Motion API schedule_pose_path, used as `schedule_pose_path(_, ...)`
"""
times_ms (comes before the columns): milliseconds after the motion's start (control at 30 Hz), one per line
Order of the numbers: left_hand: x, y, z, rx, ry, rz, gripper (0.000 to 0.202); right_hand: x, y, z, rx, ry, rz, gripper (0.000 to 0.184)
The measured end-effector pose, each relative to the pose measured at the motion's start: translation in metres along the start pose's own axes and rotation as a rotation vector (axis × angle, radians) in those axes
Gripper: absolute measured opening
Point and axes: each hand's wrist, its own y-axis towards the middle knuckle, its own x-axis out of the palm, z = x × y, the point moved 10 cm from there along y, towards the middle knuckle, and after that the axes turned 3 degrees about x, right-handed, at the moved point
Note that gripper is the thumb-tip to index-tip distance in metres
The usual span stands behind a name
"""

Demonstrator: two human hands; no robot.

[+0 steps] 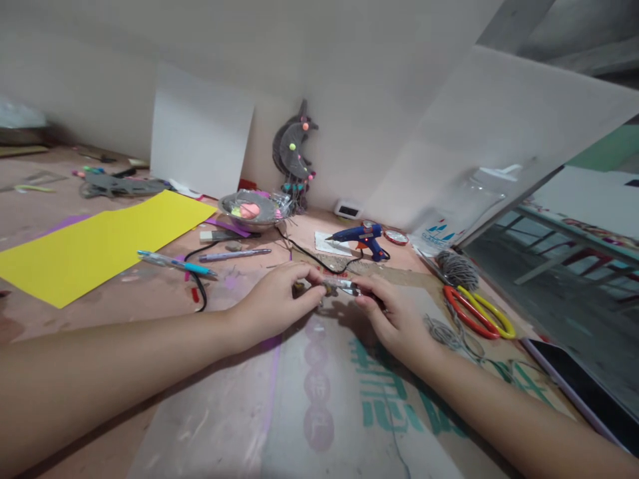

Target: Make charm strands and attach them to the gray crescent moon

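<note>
Over a printed plastic sheet [224,406], both my hands meet at the middle of the table. My left hand [279,303] is closed, thumb and fingers pinching a small brownish-grey piece [329,290] whose kind I cannot make out. From the other side my right hand [394,319] pinches the end of a small, partly clear object with a dark tip [348,286], blurred and mostly covered by fingers. The two small things touch or overlap between the fingertips. Just beyond them lies a blue glue gun [357,234] with a glowing red light, its nozzle over a white paper piece [332,244].
Left are yellow card [100,243], pens [174,263] and a bowl of bright pieces [253,210]. A grey moon decoration [295,150] stands at the wall. Right are scissors [474,313], grey yarn [458,269], a clear jug [462,206] and a phone [584,389]. A black cord [314,256] crosses the table.
</note>
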Motion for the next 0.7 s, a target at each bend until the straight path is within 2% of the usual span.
schedule_pose_path(300,0.003,-0.001,-0.006,-0.034,-0.107,-0.002,0.018,-0.005,-0.002,0.008,0.047,-0.018,0.076,0.023)
schedule_pose_path(500,0.003,0.000,-0.007,-0.026,-0.132,0.008,0.021,-0.003,-0.001,-0.004,-0.013,-0.021,0.024,0.023)
schedule_pose_path(700,0.001,0.000,-0.010,-0.086,-0.106,0.026,0.020,-0.004,-0.004,-0.006,-0.038,-0.112,0.013,0.021)
